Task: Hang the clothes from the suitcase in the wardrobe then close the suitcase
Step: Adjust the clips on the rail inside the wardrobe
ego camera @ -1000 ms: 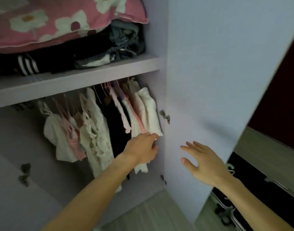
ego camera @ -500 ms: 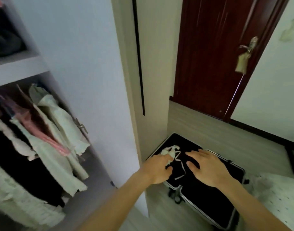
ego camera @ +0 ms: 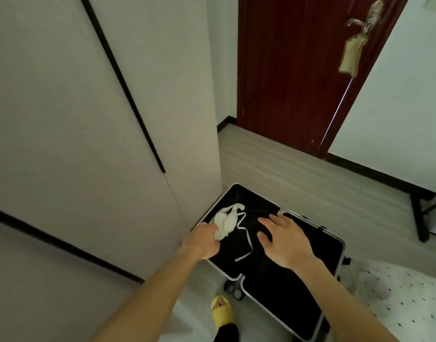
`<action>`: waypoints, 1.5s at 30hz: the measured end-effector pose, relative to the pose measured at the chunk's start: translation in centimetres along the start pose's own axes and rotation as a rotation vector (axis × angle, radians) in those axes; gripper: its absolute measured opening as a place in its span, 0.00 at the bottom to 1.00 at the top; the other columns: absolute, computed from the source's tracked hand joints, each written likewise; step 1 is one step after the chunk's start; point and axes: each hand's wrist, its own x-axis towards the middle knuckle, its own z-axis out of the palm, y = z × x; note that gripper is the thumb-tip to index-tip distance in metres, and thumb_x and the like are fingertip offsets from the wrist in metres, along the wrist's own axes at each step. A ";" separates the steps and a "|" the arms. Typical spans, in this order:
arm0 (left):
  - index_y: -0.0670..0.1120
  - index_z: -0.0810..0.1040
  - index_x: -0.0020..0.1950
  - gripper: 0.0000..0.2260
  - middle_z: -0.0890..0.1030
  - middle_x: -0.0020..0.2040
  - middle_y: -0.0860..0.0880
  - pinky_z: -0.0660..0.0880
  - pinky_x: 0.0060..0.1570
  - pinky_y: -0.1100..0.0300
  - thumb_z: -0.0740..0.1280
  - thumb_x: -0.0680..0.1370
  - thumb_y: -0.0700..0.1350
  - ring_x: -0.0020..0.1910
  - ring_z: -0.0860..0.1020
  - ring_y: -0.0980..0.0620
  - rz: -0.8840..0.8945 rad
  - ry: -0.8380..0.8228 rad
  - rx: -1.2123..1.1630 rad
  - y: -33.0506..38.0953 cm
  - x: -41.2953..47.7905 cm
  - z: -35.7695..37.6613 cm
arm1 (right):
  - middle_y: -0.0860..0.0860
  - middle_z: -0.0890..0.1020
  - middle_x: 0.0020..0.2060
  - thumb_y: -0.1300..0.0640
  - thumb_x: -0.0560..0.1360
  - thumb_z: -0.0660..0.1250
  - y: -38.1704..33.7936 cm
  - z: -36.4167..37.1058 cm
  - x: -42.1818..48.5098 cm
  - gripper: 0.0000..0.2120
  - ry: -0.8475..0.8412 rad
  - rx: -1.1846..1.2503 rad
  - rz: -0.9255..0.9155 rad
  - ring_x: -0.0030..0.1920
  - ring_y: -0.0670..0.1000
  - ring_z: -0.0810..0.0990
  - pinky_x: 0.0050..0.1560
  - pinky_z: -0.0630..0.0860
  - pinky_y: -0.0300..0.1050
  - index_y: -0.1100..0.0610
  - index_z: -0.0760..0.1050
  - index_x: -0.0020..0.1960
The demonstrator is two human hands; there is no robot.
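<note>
2 hands are reaching down over the open suitcase (ego camera: 281,297) on the floor, seen from above. Far left, a pale wardrobe door (ego camera: 88,144) is filling the frame, so no rail or hanger is showing. Next, the left hand (ego camera: 202,243) is hovering with fingers curled, its knuckles overlapping the near end of the white garment (ego camera: 228,222); cannot tell whether it is pinching the cloth or only hanging above it. That garment is lying in the suitcase's left half near the far-left corner, long axis running away from the person and slightly right, just ahead of the left hand, which is the nearer 1. A thin white strap (ego camera: 247,239) is trailing toward the middle. Right of it, the right hand (ego camera: 286,240) is spreading flat, fingers straight, gripping nothing. The right arm is hiding part of the suitcase's right half.
</note>
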 end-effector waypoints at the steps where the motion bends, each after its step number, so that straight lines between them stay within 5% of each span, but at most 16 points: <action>1: 0.49 0.68 0.73 0.21 0.72 0.66 0.44 0.73 0.62 0.50 0.62 0.80 0.49 0.63 0.74 0.44 0.003 -0.009 0.024 0.3 1.8 -0.3 | 0.47 0.63 0.77 0.40 0.82 0.53 0.6 0.3 1.5 0.25 -0.014 -0.002 0.009 0.78 0.52 0.56 0.77 0.57 0.52 0.42 0.59 0.78; 15: 0.48 0.66 0.72 0.22 0.73 0.65 0.44 0.75 0.59 0.47 0.62 0.80 0.52 0.62 0.74 0.45 0.031 -0.106 0.149 -3.4 31.4 4.0 | 0.50 0.61 0.78 0.40 0.82 0.51 10.6 12.6 25.4 0.26 -0.110 0.076 0.238 0.79 0.54 0.52 0.78 0.55 0.54 0.45 0.58 0.78; 23: 0.49 0.56 0.79 0.30 0.63 0.76 0.42 0.69 0.67 0.44 0.61 0.80 0.54 0.70 0.67 0.41 -0.038 -0.116 0.129 -10.3 48.4 19.7 | 0.53 0.54 0.80 0.40 0.81 0.52 18.8 32.1 37.0 0.27 -0.153 0.015 0.251 0.80 0.57 0.48 0.78 0.53 0.57 0.47 0.60 0.78; 29: 0.51 0.39 0.81 0.42 0.44 0.82 0.47 0.48 0.75 0.37 0.58 0.78 0.67 0.79 0.46 0.40 -0.151 -0.128 0.164 -12.7 60.4 34.3 | 0.55 0.43 0.80 0.38 0.81 0.51 25.3 49.9 41.7 0.29 -0.249 -0.150 0.157 0.79 0.58 0.35 0.77 0.41 0.63 0.48 0.58 0.78; 33: 0.55 0.37 0.81 0.44 0.38 0.81 0.48 0.46 0.75 0.35 0.63 0.77 0.65 0.79 0.44 0.39 -0.206 -0.112 0.053 -13.3 68.2 42.2 | 0.55 0.53 0.80 0.38 0.80 0.49 29.3 59.3 43.7 0.28 -0.339 -0.231 0.141 0.79 0.57 0.35 0.75 0.34 0.65 0.49 0.64 0.76; 36: 0.64 0.39 0.79 0.41 0.36 0.80 0.45 0.47 0.74 0.32 0.66 0.78 0.62 0.79 0.43 0.36 -0.226 -0.067 -0.002 -14.1 72.2 44.3 | 0.51 0.73 0.71 0.39 0.78 0.53 30.0 61.8 43.5 0.23 -0.239 -0.261 0.096 0.79 0.57 0.52 0.74 0.32 0.66 0.47 0.80 0.61; 39: 0.68 0.44 0.78 0.39 0.47 0.80 0.40 0.56 0.73 0.35 0.68 0.77 0.59 0.77 0.54 0.34 -0.213 -0.042 -0.030 -15.6 75.6 46.2 | 0.47 0.82 0.60 0.41 0.76 0.55 30.6 63.3 43.5 0.21 -0.119 -0.213 0.063 0.75 0.55 0.63 0.75 0.33 0.65 0.48 0.84 0.54; 42: 0.54 0.56 0.77 0.33 0.71 0.67 0.36 0.71 0.62 0.38 0.69 0.77 0.51 0.62 0.72 0.34 -0.167 0.127 -0.056 -15.7 76.3 46.9 | 0.46 0.82 0.59 0.40 0.75 0.53 30.9 63.2 43.7 0.23 -0.133 -0.205 0.057 0.75 0.55 0.63 0.74 0.31 0.65 0.47 0.84 0.53; 45: 0.44 0.57 0.75 0.30 0.76 0.62 0.36 0.74 0.58 0.43 0.67 0.78 0.48 0.58 0.76 0.34 -0.216 0.112 -0.228 -13.8 74.8 46.7 | 0.45 0.80 0.62 0.35 0.75 0.51 31.0 62.3 43.8 0.26 -0.257 -0.217 0.056 0.77 0.55 0.59 0.71 0.27 0.66 0.46 0.82 0.56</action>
